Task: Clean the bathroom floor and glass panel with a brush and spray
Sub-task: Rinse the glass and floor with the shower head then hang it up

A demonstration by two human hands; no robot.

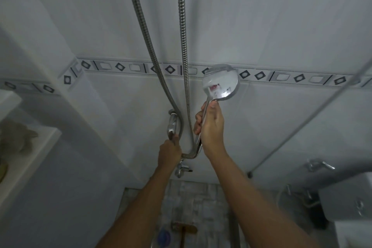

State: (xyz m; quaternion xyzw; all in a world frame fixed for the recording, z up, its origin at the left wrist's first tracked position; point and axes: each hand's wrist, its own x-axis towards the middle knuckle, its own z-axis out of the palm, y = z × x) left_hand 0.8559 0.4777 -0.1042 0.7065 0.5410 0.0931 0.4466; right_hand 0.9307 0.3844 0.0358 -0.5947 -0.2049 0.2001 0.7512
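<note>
Tiled wall (261,26) fills the frame; the floor (201,197) shows at bottom centre, with what looks like a brush (184,226) lying on it. At centre, the right hand (211,125) clasps the shower head (220,81), its chrome back to the camera. The left hand (169,152) grips the tap lever (173,125), probably to start rinse water.

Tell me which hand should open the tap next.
Left. The left hand grips the chrome tap lever, so it can probably turn the water on directly. The right hand is occupied holding the shower head by its handle.
</note>
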